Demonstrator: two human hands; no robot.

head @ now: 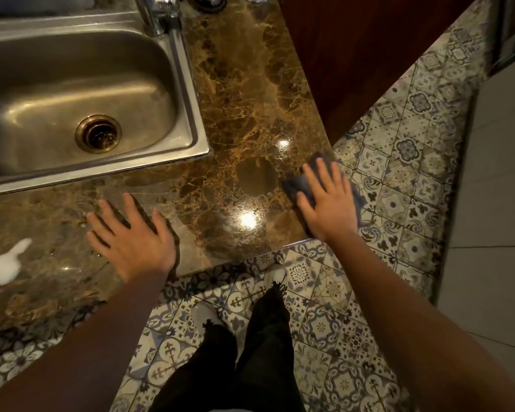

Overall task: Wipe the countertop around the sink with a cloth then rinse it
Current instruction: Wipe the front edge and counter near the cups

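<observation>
A brown marble countertop [238,108] wraps around a steel sink [188,84] at the upper left. My right hand [327,200] lies flat with spread fingers on a dark grey cloth [295,185], pressing it onto the counter's right corner by the edge. My left hand [131,236] rests flat and open on the counter in front of the sink, holding nothing. A white blob of foam [8,261] sits on the counter to the left of that hand. The tap [158,13] rises behind the sink at the top.
The counter ends just below and to the right of my hands, over patterned floor tiles [399,173]. A dark wooden panel [354,55] stands at the upper right. My legs and shoes [277,275] are below the counter edge. Two light glares shine on the wet marble.
</observation>
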